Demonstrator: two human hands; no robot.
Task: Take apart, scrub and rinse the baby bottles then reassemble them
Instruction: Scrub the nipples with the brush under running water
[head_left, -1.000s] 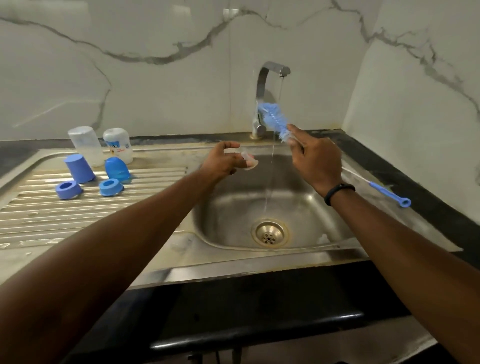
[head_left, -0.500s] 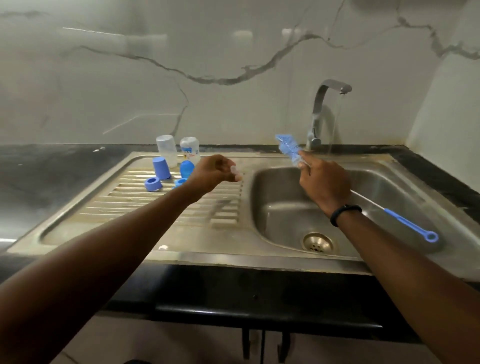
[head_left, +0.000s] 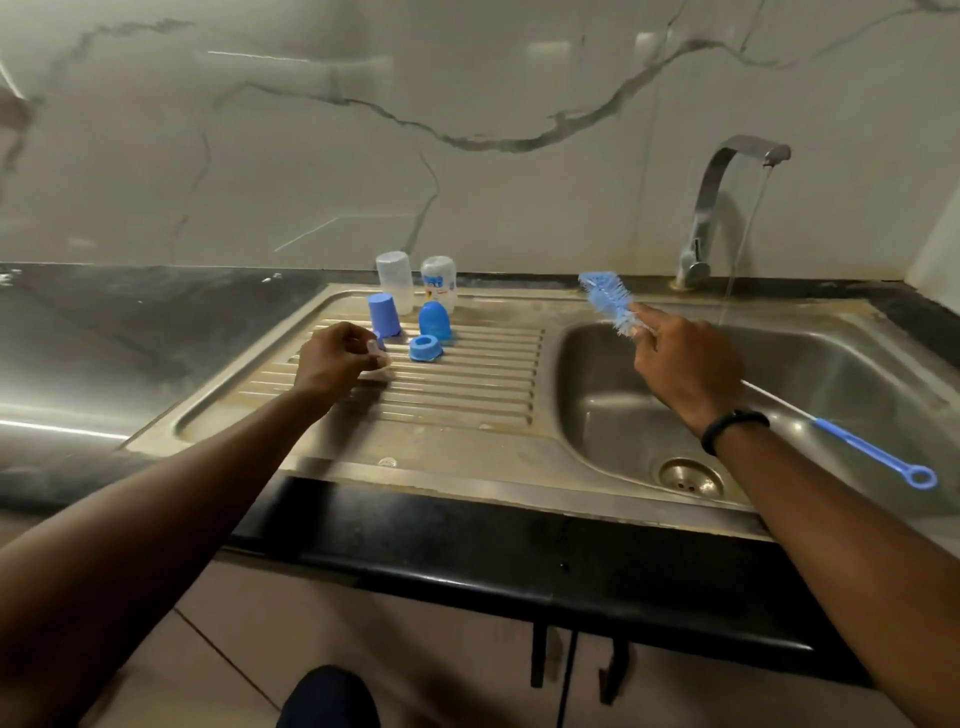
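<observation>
Since half a second ago, the left hand (head_left: 337, 364) has moved further left over the ribbed steel drainboard (head_left: 467, 395), lowering the small clear silicone teat (head_left: 375, 358) pinched in its curled fingers (head_left: 363, 345) almost onto the ribs, near the blue plastic collar ring (head_left: 425, 348). The right hand (head_left: 685, 364) stays above the steel sink basin (head_left: 831, 374), fingers wrapped round the long blue bottle brush (head_left: 608, 301). Water runs from the chrome tap (head_left: 727, 171). Two clear upturned bottles (head_left: 395, 280) stand behind two blue caps (head_left: 384, 314).

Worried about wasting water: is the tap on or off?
On. A thin stream falls from the tap spout into the sink, while the right hand holds the brush beside it.
</observation>
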